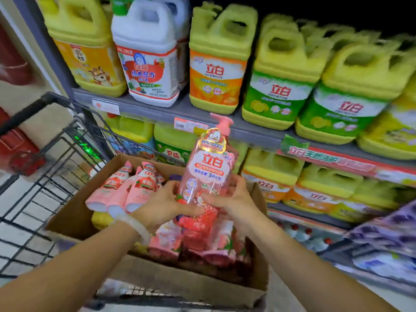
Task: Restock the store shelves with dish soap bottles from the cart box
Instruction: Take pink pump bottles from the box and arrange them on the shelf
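As both hands, left hand (167,200) and right hand (234,199), clasp its base, the clear pink pump-top dish soap bottle (208,167) stands upright above the brown cardboard box (157,280), pump toward the grey shelf's (247,129) front edge.

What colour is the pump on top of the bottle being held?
Pink: the pump on the bottle, clearest in the head view.

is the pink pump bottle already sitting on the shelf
No, the pink pump bottle is held upright above the cardboard box, gripped at its base by the left hand and the right hand.
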`<state>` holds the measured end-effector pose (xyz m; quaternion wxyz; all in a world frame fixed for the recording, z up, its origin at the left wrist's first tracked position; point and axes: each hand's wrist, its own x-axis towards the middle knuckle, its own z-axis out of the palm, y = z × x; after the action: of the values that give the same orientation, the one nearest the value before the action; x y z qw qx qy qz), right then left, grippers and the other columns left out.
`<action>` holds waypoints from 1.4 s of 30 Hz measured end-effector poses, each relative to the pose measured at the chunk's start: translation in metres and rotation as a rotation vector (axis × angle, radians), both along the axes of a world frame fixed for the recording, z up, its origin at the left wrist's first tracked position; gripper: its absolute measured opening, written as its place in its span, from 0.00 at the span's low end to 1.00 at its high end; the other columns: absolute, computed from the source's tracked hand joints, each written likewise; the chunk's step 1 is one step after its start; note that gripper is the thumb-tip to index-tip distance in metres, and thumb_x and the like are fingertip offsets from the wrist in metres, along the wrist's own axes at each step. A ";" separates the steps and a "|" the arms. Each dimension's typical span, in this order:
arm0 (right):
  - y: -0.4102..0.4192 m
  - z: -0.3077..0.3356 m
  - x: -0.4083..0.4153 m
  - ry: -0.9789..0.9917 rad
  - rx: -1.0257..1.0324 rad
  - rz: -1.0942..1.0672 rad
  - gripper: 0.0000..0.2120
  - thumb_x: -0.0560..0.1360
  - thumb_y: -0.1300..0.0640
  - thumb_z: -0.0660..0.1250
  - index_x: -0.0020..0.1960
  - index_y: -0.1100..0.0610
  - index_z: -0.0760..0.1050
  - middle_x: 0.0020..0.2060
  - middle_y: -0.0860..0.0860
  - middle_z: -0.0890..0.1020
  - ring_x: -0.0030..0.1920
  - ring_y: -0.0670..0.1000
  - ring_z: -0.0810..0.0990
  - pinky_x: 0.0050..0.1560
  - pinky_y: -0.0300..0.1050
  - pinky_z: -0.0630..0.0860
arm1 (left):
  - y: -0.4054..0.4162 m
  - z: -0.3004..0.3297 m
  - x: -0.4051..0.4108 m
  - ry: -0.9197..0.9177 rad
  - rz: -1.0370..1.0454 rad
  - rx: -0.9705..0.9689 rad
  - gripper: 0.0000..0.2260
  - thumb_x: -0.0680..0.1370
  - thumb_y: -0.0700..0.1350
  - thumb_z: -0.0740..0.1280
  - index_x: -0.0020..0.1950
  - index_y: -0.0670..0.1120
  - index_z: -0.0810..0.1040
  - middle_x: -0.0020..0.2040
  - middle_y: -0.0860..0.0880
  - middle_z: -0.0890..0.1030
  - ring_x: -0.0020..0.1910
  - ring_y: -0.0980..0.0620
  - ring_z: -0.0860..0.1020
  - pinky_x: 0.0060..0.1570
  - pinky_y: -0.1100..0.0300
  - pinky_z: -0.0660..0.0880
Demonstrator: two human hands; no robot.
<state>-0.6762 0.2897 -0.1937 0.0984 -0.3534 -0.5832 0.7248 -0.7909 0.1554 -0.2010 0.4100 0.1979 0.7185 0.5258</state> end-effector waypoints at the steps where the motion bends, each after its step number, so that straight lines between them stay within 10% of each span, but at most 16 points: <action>1: 0.007 0.011 0.017 0.043 0.005 -0.020 0.37 0.62 0.68 0.78 0.62 0.52 0.63 0.52 0.53 0.81 0.51 0.52 0.81 0.43 0.45 0.77 | 0.008 0.014 0.013 0.034 -0.025 0.023 0.36 0.52 0.49 0.82 0.57 0.45 0.73 0.50 0.49 0.83 0.48 0.51 0.82 0.43 0.57 0.79; 7: 0.051 0.076 0.155 0.188 0.114 -0.119 0.37 0.64 0.68 0.76 0.65 0.51 0.62 0.57 0.56 0.80 0.51 0.57 0.82 0.45 0.51 0.80 | 0.067 0.084 0.128 0.117 -0.269 0.134 0.32 0.57 0.48 0.81 0.57 0.40 0.78 0.52 0.45 0.84 0.53 0.46 0.82 0.59 0.47 0.76; 12: 0.082 0.131 0.303 0.265 0.290 -0.240 0.28 0.65 0.71 0.74 0.57 0.49 0.67 0.49 0.48 0.80 0.46 0.49 0.81 0.39 0.45 0.80 | 0.123 0.130 0.262 0.169 -0.398 0.260 0.18 0.64 0.36 0.78 0.51 0.42 0.79 0.45 0.48 0.86 0.43 0.53 0.84 0.47 0.60 0.81; 17: 0.113 0.174 0.440 0.298 0.476 -0.415 0.28 0.64 0.71 0.75 0.54 0.48 0.68 0.45 0.46 0.81 0.44 0.47 0.82 0.39 0.41 0.79 | 0.184 0.171 0.379 0.253 -0.476 0.344 0.41 0.47 0.55 0.84 0.55 0.45 0.74 0.48 0.51 0.83 0.46 0.54 0.82 0.46 0.60 0.79; 24: 0.163 0.216 0.583 0.294 0.604 -0.626 0.36 0.62 0.67 0.77 0.64 0.49 0.66 0.55 0.51 0.81 0.52 0.53 0.81 0.41 0.41 0.79 | 0.275 0.219 0.520 0.230 -0.726 0.495 0.23 0.60 0.34 0.80 0.50 0.40 0.76 0.40 0.49 0.86 0.34 0.61 0.82 0.33 0.69 0.76; 42: 0.475 0.364 0.778 0.215 0.954 -0.719 0.36 0.70 0.69 0.71 0.70 0.48 0.59 0.59 0.52 0.78 0.51 0.50 0.81 0.39 0.40 0.81 | 0.629 0.351 0.726 0.355 -0.788 0.843 0.19 0.62 0.34 0.79 0.46 0.45 0.75 0.38 0.56 0.81 0.32 0.62 0.79 0.32 0.72 0.74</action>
<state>0.1021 0.7642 0.1702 0.5431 -0.3701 -0.6745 0.3364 -0.0653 0.7843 0.1505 0.3339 0.6794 0.3784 0.5326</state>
